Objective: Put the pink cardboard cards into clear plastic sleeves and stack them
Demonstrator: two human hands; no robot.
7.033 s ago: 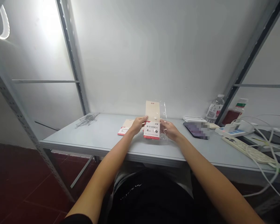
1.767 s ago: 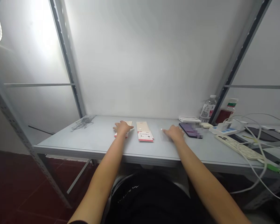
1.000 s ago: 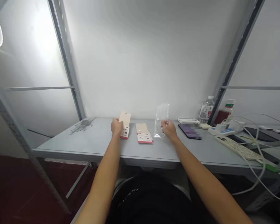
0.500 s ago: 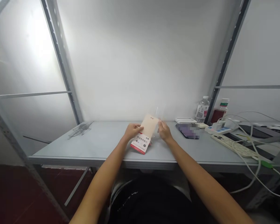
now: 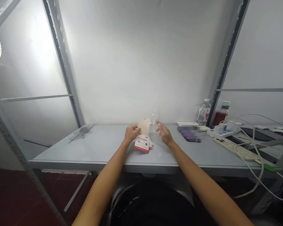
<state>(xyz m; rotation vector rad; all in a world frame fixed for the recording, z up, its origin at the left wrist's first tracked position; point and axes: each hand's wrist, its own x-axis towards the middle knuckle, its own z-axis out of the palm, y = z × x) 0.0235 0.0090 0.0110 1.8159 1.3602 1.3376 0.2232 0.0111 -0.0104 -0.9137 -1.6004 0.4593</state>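
One head-worn camera is looking forward and down from above the wearer's torso (image 5: 151, 201) at six o'clock, is facing the pale wall (image 5: 143, 62) toward twelve, is taking in the counter (image 5: 99, 150) widely, both hands (image 5: 131, 134) are showing just below centre

So I'm basically in a plain work cubby, home or office I honestly can't tell: grey tabletop (image 5: 103, 147) in a metal frame (image 5: 61, 59), white wall (image 5: 141, 62), dark red floor (image 5: 9, 194), plus a plugged-up power strip (image 5: 218, 133), tangled cables (image 5: 262, 165), a phone (image 5: 185, 132) and a couple bottles (image 5: 204, 113).
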